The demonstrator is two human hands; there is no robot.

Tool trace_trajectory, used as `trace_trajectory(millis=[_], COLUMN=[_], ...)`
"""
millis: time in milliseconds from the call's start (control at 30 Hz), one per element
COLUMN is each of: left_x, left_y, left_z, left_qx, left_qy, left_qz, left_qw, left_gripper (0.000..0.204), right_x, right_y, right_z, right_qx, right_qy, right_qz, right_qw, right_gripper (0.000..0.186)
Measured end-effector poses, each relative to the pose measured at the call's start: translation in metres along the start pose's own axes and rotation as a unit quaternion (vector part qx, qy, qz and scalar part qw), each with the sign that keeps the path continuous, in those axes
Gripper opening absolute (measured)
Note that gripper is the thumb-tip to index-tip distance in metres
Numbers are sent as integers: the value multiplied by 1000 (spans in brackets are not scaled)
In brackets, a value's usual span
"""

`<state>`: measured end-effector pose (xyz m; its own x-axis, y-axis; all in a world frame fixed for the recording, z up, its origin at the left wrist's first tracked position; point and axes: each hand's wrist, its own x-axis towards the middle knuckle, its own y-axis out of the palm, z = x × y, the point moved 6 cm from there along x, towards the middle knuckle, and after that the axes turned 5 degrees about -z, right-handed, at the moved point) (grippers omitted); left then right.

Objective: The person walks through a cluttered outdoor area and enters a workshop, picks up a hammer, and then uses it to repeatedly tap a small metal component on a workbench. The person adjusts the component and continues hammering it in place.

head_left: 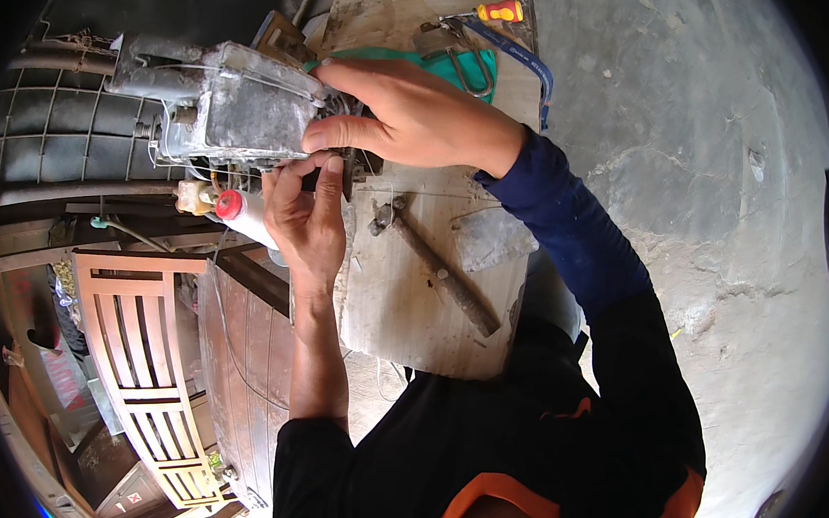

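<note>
A worn grey boxy metal machine (256,103) with wires and fittings lies at the far end of a wooden board (380,308). My right hand (416,113) reaches over its right end, thumb on the near face and fingers over the far edge, closed around it. Just below that end is my left hand (307,213), thumb and fingertips pinched together against the machine's near side. Whatever lies between those fingertips is hidden. Beside the left hand, a white bottle (251,222) with a red cap is partly covered by it.
A hammer (448,281) lies on the board near me. Farther off are a green cloth (432,63), a U-shaped metal piece (472,76), a blue hacksaw frame (521,55) and a red-and-yellow handle (500,12). A metal grid (66,132) stands left, above a slatted wooden panel (137,339).
</note>
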<state>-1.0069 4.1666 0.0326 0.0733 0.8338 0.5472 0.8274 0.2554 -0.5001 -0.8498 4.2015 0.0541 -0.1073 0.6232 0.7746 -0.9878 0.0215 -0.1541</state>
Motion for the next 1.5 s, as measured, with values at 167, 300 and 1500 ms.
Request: trace_trajectory(millis=[167, 300, 1500], left_x=[-2, -16, -125], left_y=[-4, -34, -43], left_z=[-3, 6, 72], left_qx=[-20, -153, 194], left_qy=[25, -58, -188], left_qz=[-31, -103, 88], left_qw=[999, 981, 959], left_gripper=[8, 6, 20], right_x=[0, 2, 6], right_y=[2, 4, 14], right_z=[-4, -12, -8], right_qx=[-38, -44, 120], right_qy=[-9, -21, 125], right_qz=[-2, 28, 125], right_qw=[999, 998, 977], right_gripper=[47, 50, 42])
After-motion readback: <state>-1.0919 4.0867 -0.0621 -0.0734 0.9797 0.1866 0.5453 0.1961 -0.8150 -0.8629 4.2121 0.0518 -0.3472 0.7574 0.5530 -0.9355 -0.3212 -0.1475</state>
